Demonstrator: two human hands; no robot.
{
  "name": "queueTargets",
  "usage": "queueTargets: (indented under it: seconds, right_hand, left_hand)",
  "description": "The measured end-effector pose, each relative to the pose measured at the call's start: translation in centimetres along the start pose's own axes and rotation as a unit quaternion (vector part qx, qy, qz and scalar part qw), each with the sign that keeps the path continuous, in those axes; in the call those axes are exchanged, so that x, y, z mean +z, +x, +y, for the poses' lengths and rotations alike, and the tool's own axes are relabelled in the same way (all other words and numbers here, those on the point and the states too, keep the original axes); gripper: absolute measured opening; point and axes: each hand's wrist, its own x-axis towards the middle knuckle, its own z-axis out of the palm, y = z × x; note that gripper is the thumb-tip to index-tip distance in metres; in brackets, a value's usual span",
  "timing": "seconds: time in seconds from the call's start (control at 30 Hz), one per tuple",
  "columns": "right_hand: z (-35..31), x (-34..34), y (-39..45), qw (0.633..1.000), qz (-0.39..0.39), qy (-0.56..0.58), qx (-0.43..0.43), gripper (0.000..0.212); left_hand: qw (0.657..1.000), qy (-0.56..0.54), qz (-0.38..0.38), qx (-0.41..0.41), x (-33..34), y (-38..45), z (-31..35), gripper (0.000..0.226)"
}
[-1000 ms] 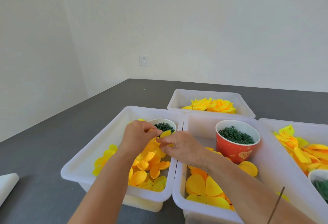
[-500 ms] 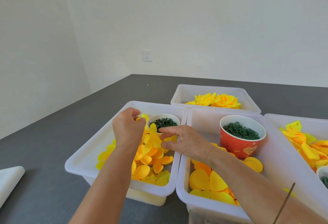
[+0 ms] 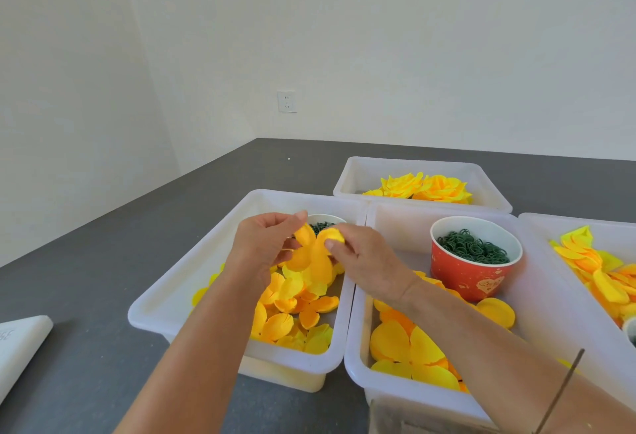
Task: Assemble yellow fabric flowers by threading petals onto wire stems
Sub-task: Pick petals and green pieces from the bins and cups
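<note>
Petals are being picked apart above the left bin: left hand and right hand each pinch one. Threading onto the wire stem likely follows.

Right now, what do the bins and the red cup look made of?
The bins look like translucent white plastic: smooth, with rolled rims, and contents show through the walls. The red cup looks like printed paper: thin white rim, matte finish, though plastic can't be ruled out.

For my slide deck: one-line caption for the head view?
Both hands, left hand and right hand, pinch a yellow petal piece above the petal bin.
</note>
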Motion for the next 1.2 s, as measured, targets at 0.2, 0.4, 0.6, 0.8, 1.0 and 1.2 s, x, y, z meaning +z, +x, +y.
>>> queueTargets:
  seconds: [0.2,0.4,0.6,0.8,1.0,1.2]
  right_hand:
    - [0.1,-0.9,0.1,0.958,0.062,0.266,0.082,0.011]
    - [0.1,-1.2,-0.2,0.951,0.013,0.303,0.061,0.01]
    - [0.4,-0.6,-0.1,0.968,0.079,0.234,0.036,0.005]
    - [0.8,-1.8,0.0,0.917,0.022,0.386,0.098,0.02]
    - [0.8,-0.9,0.4,0.967,0.088,0.233,0.051,0.011]
    - [1.3,-1.5,0.2,0.974,0.092,0.201,0.036,0.02]
  left_hand:
    - [0.998,0.041,-0.018,0.05,0.3,-1.0,0.7,0.017]
    - [0.996,0.032,-0.076,-0.02,0.4,-0.6,0.3,0.013]
    - [0.968,0.164,-0.049,0.184,0.9,-0.7,-0.2,0.021]
    - [0.985,-0.046,-0.169,0.001,0.8,-0.9,0.4,0.005]
    - [0.971,0.138,-0.021,0.196,1.6,-0.8,-0.6,0.012]
    - [0.984,0.087,-0.06,0.144,2.0,-0.5,-0.4,0.009]
